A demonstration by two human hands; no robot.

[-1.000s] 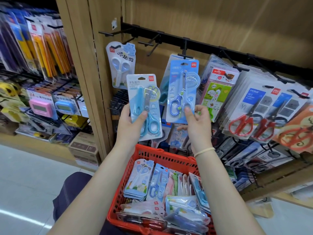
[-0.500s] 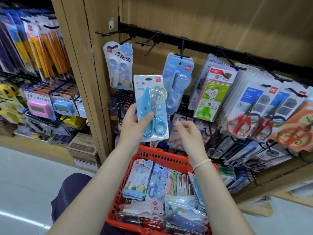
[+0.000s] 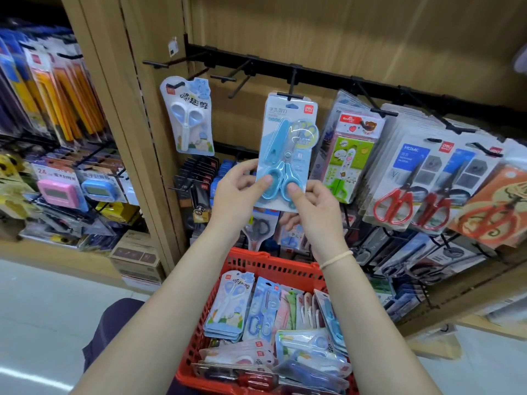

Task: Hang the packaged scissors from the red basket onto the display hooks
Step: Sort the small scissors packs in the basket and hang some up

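Packaged blue scissors (image 3: pixel 285 155) pinched at lower edge by left hand (image 3: pixel 238 192) and right hand (image 3: pixel 315 208), top at display hook (image 3: pixel 291 94), red basket (image 3: pixel 265 263) below.

red basket (image 3: pixel 256 262), blue scissors pack (image 3: pixel 285 149)

The blue pack (image 3: pixel 285 149) covers whatever hangs behind it on that hook (image 3: pixel 291 96), so the hole can't be read as on or off. Both hands' fingers disappear behind the card's lower edge. Basket (image 3: pixel 268 262) cut off at the bottom edge, its near rim gone. Orange pack (image 3: pixel 496 206) clipped at the right. Left shelves (image 3: pixel 57 172) smeared, labels unreadable.
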